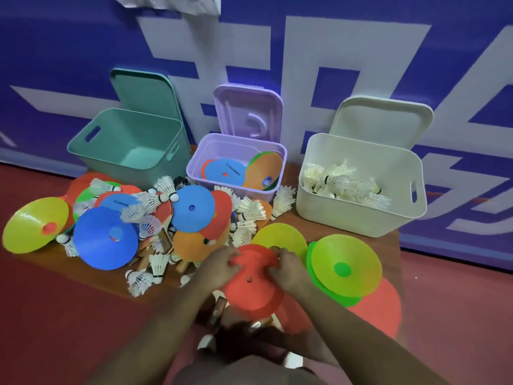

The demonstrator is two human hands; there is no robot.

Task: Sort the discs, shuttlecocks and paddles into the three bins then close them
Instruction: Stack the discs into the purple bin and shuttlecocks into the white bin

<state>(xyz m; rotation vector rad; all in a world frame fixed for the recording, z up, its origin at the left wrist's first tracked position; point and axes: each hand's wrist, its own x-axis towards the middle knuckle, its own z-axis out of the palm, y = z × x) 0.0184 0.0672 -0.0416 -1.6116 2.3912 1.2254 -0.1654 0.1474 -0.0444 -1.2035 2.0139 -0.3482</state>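
– Filling the back of the frame, what is seen?
– A blue wall (361, 51) lettered in white is seen, and a wooden table (50, 259) is set against it.

– What is lined up on the table?
– Three bins are ranged along its far edge, with their lids (383, 118) propped upright behind them. The teal bin (91, 151) is placed at left. The white bin (347, 215), at right, is loaded with shuttlecocks (344, 182). The smaller purple bin (222, 187) is set between them and stocked with flat discs (224, 173).

– What is left unsorted?
– A pile (155, 212) is spread across the left and middle of the table. Blue, red, orange and yellow-green discs are heaped there, feathered shuttlecocks are scattered among them, and wooden paddle handles (143, 262) are partly buried. At front right, a yellow-green disc (344, 262) is stacked on a green disc (333, 295).

– And the hands?
– A red disc (251, 284) is held at the table's near edge, just beside that stack. It is gripped from both sides: the left hand (222, 263) is curled over its left rim and the right hand (288, 269) over its right rim.
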